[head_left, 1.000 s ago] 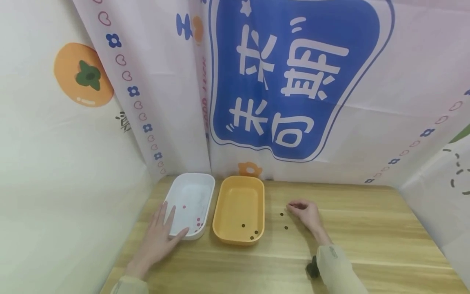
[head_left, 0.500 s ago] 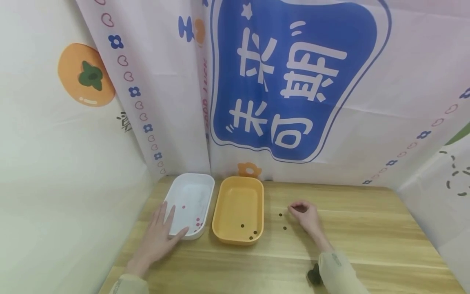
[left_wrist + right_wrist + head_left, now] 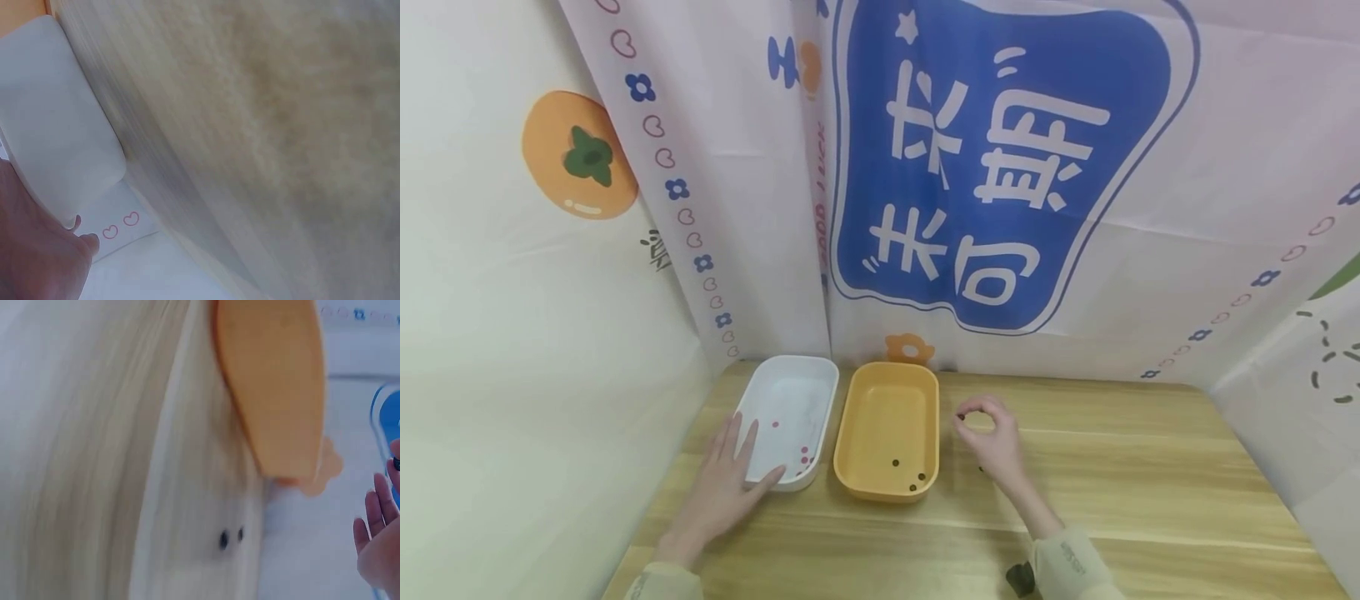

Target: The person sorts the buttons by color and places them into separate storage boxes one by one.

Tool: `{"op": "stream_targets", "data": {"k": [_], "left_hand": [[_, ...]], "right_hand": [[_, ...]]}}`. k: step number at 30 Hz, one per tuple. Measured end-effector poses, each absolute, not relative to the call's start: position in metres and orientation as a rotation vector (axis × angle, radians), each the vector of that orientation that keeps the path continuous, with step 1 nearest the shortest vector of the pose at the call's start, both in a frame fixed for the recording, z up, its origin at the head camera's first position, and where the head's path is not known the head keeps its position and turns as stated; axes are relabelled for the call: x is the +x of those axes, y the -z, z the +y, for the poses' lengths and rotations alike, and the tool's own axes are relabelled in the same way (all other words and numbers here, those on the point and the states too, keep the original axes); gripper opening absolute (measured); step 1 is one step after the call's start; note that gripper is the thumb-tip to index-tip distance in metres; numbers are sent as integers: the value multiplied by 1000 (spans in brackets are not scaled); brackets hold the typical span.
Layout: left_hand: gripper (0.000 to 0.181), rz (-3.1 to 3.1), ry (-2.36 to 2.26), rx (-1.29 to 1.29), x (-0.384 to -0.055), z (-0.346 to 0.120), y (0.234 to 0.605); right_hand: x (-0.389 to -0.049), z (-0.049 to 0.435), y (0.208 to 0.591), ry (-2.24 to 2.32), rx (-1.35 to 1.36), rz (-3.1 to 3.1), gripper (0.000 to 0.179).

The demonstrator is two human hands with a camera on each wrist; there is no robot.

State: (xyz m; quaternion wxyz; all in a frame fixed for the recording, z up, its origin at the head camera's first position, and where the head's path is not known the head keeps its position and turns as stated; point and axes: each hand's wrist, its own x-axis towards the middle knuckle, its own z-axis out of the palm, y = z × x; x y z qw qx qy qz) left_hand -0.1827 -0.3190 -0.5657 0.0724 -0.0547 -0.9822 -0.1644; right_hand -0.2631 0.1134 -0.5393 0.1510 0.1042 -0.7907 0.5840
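My right hand (image 3: pixel 992 437) pinches a small dark disc (image 3: pixel 961 417) between thumb and index fingertip, just right of the yellow tray (image 3: pixel 842 433). In the right wrist view that hand (image 3: pixel 381 540) shows at the right edge, its other fingers extended. Two more dark discs (image 3: pixel 224 540) lie on the table there; in the head view the hand mostly covers them. My left hand (image 3: pixel 718 479) rests with spread fingers on the near left rim of the white tray (image 3: pixel 831 408). Several pink discs (image 3: pixel 804 450) lie in the white tray, and 3 dark discs (image 3: pixel 896 462) in the yellow one.
Both trays stand side by side at the back left of the wooden table (image 3: pixel 1150 475). A printed cloth (image 3: pixel 1120 292) hangs behind the table's back edge. A dark object (image 3: pixel 1021 577) sits beside the right sleeve.
My right hand has lifted and moved left toward the yellow tray, carrying the dark disc, and now overlaps the loose discs. My left hand stays on the white tray.
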Motion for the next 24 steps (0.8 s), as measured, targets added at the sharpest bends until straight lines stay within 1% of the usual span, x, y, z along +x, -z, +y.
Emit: {"op": "stream_targets", "data": {"k": [4,13,24], "left_hand": [[97,-2951,508,-167,-183,-318,565],[97,-2928,510,-164,-184,-318,562],[98,-2947,531,-143,-182,-319,566]], "right_hand": [[-254,96,533,-1660,373,-2190,21],[-244,66,529,-1705,423,-2174,18],[-245,59,538,-1639,475,-2174,21]]}}
